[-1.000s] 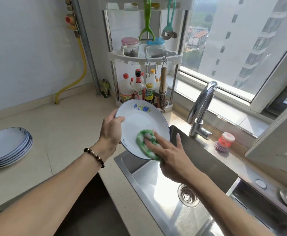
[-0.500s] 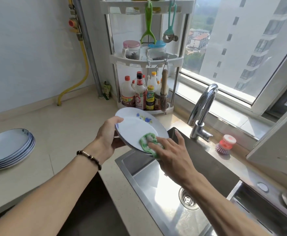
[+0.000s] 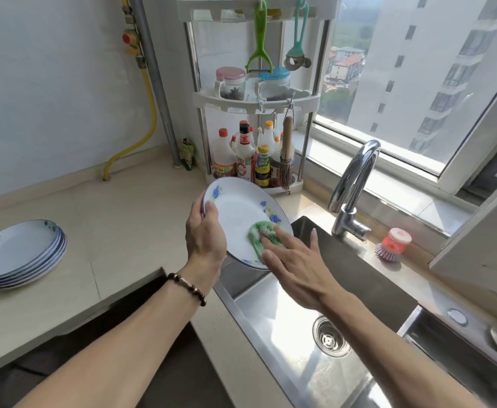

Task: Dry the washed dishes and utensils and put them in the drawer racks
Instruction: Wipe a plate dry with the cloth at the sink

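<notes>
left hand (image 3: pixel 204 232) grips plate (image 3: pixel 238 213) rim | right hand (image 3: pixel 293 266) flat, pressing cloth (image 3: pixel 259 234) | cloth half-hidden under fingers

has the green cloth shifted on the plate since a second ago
Yes. Against the plate's rim, the green cloth under the right hand has moved from the lower middle up toward the right edge, near the blue flower.

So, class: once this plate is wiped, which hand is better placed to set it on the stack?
Probably the left hand. It already grips the plate by its rim, and the stack lies on its side. The right hand presses the cloth.
</notes>
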Demonstrator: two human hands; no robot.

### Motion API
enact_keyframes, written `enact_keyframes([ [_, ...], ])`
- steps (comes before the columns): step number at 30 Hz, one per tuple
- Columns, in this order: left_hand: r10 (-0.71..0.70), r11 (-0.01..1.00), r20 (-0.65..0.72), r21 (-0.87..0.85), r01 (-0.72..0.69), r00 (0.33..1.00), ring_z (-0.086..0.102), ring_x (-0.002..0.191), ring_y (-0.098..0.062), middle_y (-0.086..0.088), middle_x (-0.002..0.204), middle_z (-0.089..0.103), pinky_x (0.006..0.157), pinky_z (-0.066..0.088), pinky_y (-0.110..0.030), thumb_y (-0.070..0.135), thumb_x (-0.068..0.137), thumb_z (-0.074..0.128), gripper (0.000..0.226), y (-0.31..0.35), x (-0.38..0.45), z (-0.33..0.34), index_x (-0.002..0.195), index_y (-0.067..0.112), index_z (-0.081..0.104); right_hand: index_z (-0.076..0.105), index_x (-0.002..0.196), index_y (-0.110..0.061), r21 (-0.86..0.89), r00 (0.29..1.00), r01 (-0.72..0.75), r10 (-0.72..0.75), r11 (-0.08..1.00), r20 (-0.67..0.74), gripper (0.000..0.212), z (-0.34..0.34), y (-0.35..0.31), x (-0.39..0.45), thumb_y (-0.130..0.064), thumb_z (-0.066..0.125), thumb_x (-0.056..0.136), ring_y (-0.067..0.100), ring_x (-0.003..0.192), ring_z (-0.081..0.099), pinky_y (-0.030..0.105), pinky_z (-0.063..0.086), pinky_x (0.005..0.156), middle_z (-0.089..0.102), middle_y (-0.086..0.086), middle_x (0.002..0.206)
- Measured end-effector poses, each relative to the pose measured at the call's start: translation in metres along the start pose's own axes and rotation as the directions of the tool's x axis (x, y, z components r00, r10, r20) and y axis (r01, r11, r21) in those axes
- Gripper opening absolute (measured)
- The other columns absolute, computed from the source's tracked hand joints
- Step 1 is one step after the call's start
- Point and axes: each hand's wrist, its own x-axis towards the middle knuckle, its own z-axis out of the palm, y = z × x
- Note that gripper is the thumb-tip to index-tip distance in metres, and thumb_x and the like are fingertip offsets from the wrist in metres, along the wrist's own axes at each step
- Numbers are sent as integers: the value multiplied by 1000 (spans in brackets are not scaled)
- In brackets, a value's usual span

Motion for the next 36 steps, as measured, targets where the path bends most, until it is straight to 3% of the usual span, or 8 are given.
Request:
enact_keyframes([
  [3, 5, 1000, 22, 4, -5, 1000, 66, 110, -26, -8, 122, 68, 95, 57, -46, 22, 107, 37, 34, 1, 3, -2, 131, 16, 60, 35, 151, -43, 159, 997, 60, -66, 985, 38, 94, 6, -16, -7, -84, -11, 80, -3, 151, 5, 44, -31, 113, 15, -14, 165],
  [7, 19, 999, 121, 31, -23, 992, 67, 109, -23, -6, 122, 68, 92, 58, -43, 21, 109, 36, 34, 6, -1, -7, 132, 17, 60, 15, 152, -45, -13, 999, 8, -8, 1000, 47, 95, -2, 10, -3, -83, -26, 75, 0, 153, 1, 50, -32, 113, 6, -16, 165],
  [12, -47, 999, 135, 7, 46, 990, 70, 101, -26, -7, 115, 71, 81, 60, -45, 25, 109, 36, 30, 8, 4, -11, 121, 23, 64, 33, 152, -40, 131, 993, 96, -104, 987, 57, 92, 9, -11, -13, -81, -11, 83, -13, 147, -2, 41, -33, 114, 9, -20, 162],
  [15, -111, 994, 234, 37, 106, 966, 73, 97, -28, -7, 114, 73, 76, 60, -48, 28, 109, 36, 30, 10, 5, -19, 118, 28, 65, 19, 154, -44, -34, 994, 76, -73, 997, 77, 87, -2, 13, -8, -77, -21, 83, -4, 151, -3, 46, -33, 113, 4, -16, 166],
  [22, -273, 962, 472, 149, 230, 838, 71, 107, -35, -11, 116, 74, 101, 47, -65, 36, 110, 32, 38, 6, 3, -22, 129, 21, 62, 10, 159, -29, -388, 987, 140, -98, 911, 126, 105, -36, 15, 25, -78, -27, 74, 9, 148, -27, 52, -23, 118, -34, -7, 157],
  [30, -159, 987, 286, 67, 146, 945, 75, 90, -26, -9, 108, 76, 81, 59, -50, 30, 109, 37, 33, 10, 10, -22, 117, 21, 67, 13, 160, -34, -66, 967, 154, -136, 986, 216, 99, -12, -7, -26, -84, -14, 80, 0, 152, -13, 40, -26, 118, -6, -5, 169],
  [33, -209, 978, 353, 70, 197, 912, 74, 98, -29, -12, 111, 75, 86, 60, -46, 29, 109, 36, 36, 8, 8, -16, 121, 15, 67, 10, 159, -39, 33, 957, 196, -198, 980, 214, 88, -6, -31, -15, -79, -13, 84, -4, 149, -18, 38, -29, 115, -13, -11, 167],
  [36, -234, 972, 448, 113, 206, 863, 73, 101, -31, -13, 111, 75, 88, 58, -46, 29, 110, 34, 37, 3, 0, -13, 122, 15, 67, -7, 155, -40, -66, 975, 128, -114, 990, 189, 94, -12, -19, 13, -82, -26, 74, 1, 149, -21, 41, -35, 111, -26, -6, 161],
])
